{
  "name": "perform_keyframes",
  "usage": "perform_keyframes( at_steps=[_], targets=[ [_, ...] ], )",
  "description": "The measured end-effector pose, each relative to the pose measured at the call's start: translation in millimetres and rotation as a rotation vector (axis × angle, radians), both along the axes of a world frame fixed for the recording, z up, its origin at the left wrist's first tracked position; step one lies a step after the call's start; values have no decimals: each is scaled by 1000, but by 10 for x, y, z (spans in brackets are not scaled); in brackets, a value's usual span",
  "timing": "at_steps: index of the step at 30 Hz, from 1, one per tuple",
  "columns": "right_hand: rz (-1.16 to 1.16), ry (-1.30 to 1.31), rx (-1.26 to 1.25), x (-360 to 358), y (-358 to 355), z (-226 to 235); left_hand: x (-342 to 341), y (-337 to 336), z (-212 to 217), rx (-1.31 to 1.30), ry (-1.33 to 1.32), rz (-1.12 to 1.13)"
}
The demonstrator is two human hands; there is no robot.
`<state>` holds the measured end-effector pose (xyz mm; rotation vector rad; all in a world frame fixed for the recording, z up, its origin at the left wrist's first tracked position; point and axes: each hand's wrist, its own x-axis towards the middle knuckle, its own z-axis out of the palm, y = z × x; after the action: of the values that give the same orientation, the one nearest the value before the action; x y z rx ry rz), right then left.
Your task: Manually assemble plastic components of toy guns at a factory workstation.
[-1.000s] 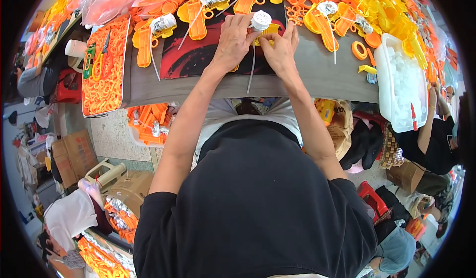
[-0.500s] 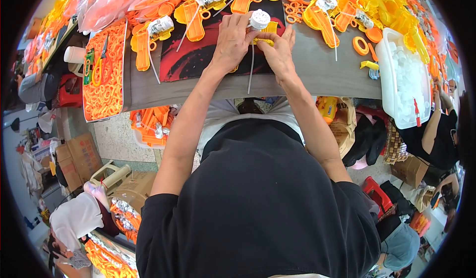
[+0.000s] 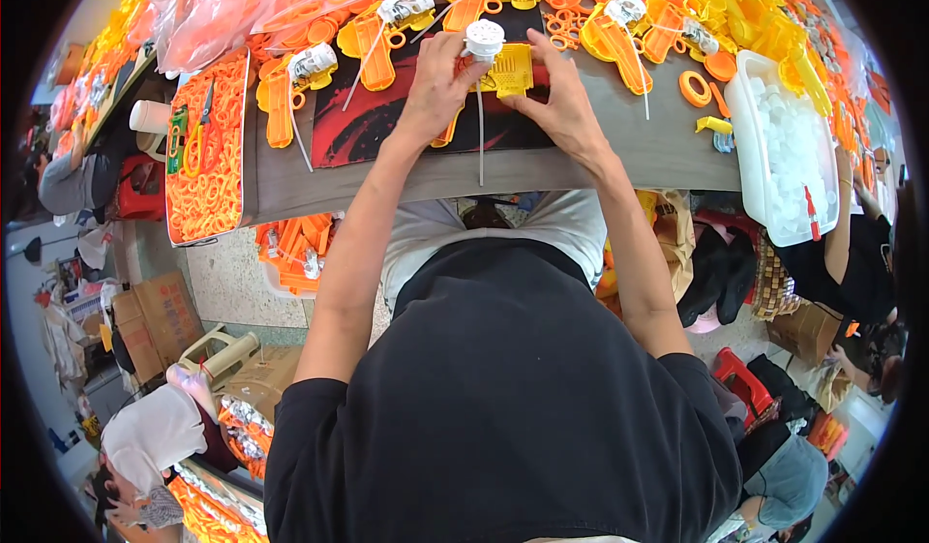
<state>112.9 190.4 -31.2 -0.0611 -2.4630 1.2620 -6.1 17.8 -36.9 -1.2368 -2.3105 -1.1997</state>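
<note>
My left hand (image 3: 437,86) and my right hand (image 3: 559,98) meet over a red-and-black mat (image 3: 360,123) on the grey table (image 3: 416,177). Between them they grip a yellow plastic toy part (image 3: 507,71) with a white round cap piece (image 3: 484,36) on top. A thin white tube (image 3: 480,136) hangs down from it over the mat. An orange part (image 3: 447,133) lies partly under my left hand.
Several assembled orange toy pieces (image 3: 373,42) lie along the table's far side with loose orange rings (image 3: 693,88). A tray of orange rings (image 3: 205,156) sits left, a white bin of white caps (image 3: 786,148) right. Another person (image 3: 852,253) sits at right; cardboard boxes (image 3: 155,322) stand on the floor.
Both hands stay on the yellow part and work it slightly; the head view shifted a little. Nothing was let go.
</note>
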Motion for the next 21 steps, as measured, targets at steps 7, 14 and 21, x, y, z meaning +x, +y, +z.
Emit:
perform_keyframes(
  at_steps=[7, 14, 21],
  targets=[
    [-81, 89, 88, 4, -48, 352, -203, -98, 396, 86, -325, -283],
    [-66, 99, 57, -42, 40, 360, -289, -44, 532, -27, -179, -336],
    [-67, 85, 39, -63, 33, 412, -326, 62, 688, -213, -115, -452]
  ],
)
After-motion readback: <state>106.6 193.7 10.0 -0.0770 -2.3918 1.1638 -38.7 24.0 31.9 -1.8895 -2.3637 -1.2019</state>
